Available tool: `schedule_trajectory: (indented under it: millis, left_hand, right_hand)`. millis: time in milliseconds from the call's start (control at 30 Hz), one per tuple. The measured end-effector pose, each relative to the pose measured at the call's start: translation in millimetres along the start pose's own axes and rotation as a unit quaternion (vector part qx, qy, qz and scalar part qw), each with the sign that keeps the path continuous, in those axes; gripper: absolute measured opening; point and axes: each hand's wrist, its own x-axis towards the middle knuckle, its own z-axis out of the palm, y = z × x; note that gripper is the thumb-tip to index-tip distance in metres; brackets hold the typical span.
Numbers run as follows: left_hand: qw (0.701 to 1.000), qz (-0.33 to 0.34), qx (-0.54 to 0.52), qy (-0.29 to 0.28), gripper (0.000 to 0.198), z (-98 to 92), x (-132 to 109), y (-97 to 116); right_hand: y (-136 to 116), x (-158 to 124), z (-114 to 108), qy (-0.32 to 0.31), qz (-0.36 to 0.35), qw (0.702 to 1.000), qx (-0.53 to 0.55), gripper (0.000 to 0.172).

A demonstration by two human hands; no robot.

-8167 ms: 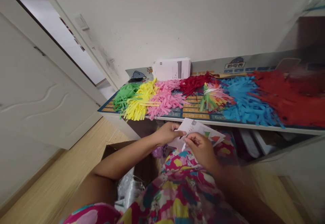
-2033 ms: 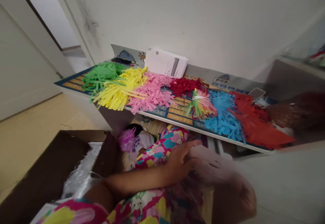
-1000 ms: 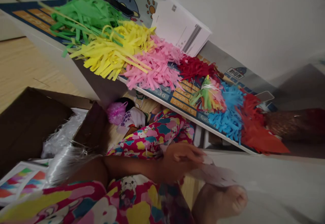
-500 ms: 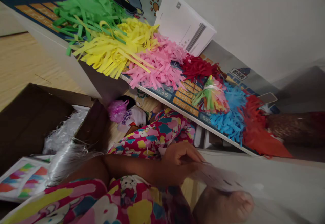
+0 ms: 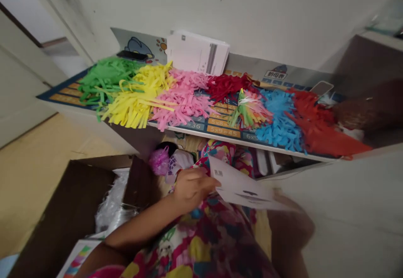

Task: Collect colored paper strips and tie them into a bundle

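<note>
My left hand [image 5: 192, 189] pinches the left edge of a white printed card [image 5: 244, 187] between thumb and fingers, above my lap. The card slants down to the right, with a small square code in its corner and dark print along its lower side. Close to the card's right end is my right hand [image 5: 291, 221], blurred and partly behind it; its fingers cannot be made out. A stack of similar white cards [image 5: 197, 53] leans against the wall at the back of the desk.
Fringed paper bunches cover the desk: green [image 5: 108, 78], yellow [image 5: 135, 106], pink [image 5: 182, 103], dark red [image 5: 228, 85], blue [image 5: 280, 120] and red [image 5: 317, 122]. A tied multicoloured tassel [image 5: 250, 110] lies among them. A brown box [image 5: 63, 202] holding clear plastic stands left on the floor.
My view has levelled and turned. My left hand has raised the card, which now shows more clearly. My right hand has shifted up beside the card's right end.
</note>
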Motion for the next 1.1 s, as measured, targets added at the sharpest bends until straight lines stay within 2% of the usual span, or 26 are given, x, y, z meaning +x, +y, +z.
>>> schedule_trajectory:
  millis: [100, 233, 333, 400, 500, 600, 800, 967, 1100]
  left_hand:
    - [0.998, -0.054, 0.03, -0.012, 0.028, -2.9, -22, -4]
    - [0.99, -0.138, 0.028, 0.009, 0.037, 0.3, -51, -4]
    - [0.976, -0.213, 0.016, 0.049, 0.036, 5.2, -67, -8]
    - [0.96, -0.271, -0.002, 0.064, 0.035, 10.2, -77, -13]
    - [0.917, -0.387, -0.056, 0.075, 0.04, 20.5, -92, -22]
    - [0.877, -0.467, -0.079, 0.078, 0.037, 31.3, -103, -26]
    - [0.847, -0.526, -0.043, 0.062, 0.027, 43.2, -109, -29]
    - [0.828, -0.558, -0.014, 0.048, 0.028, 49.6, -114, -31]
    - [0.82, -0.571, 0.008, 0.033, 0.029, 52.7, -118, -31]
  right_hand:
    - [1, -12, 6, -0.073, -0.009, 0.996, 0.056, 0.019]
    - [-3, -22, 14, -0.105, 0.04, 0.986, 0.122, 0.014]
    - [-5, -25, 25, -0.148, 0.139, 0.97, 0.135, 0.011]
    - [-4, -30, 35, -0.162, 0.227, 0.949, 0.15, 0.014]
    - [-3, -42, 53, -0.166, 0.332, 0.916, 0.155, 0.022]
    - [-1, -56, 65, -0.182, 0.376, 0.896, 0.149, 0.027]
    - [-3, -62, 74, -0.202, 0.432, 0.871, 0.122, 0.034]
    - [-4, -58, 81, -0.247, 0.453, 0.847, 0.127, 0.036]
    - [-1, -60, 83, -0.263, 0.462, 0.843, 0.085, 0.04]
